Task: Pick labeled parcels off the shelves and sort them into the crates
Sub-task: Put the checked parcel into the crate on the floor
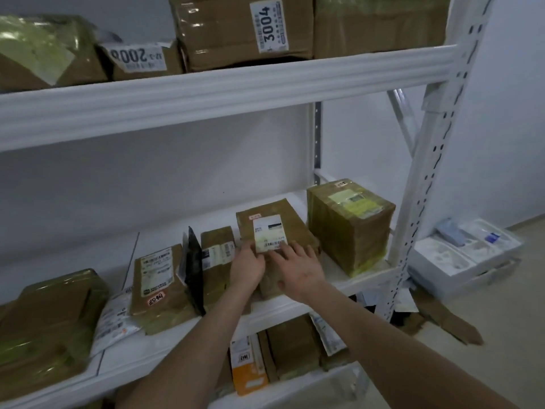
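Observation:
A flat brown parcel [274, 219] with a white barcode label lies tilted on the middle shelf [348, 286], right of centre. My left hand [247, 265] grips its near left edge, thumb beside the label. My right hand [298, 268] lies on its near right part, fingers spread over the label's lower corner. Other brown parcels [159, 287] lie to the left on the same shelf. No crate is in view.
A taped cube box [351, 225] stands right of the held parcel. A black pouch [194, 270] stands upright to its left. Large boxes [244, 28] fill the upper shelf. More parcels [292, 346] sit below. White foam trays [463, 255] and cardboard scraps lie on the floor at right.

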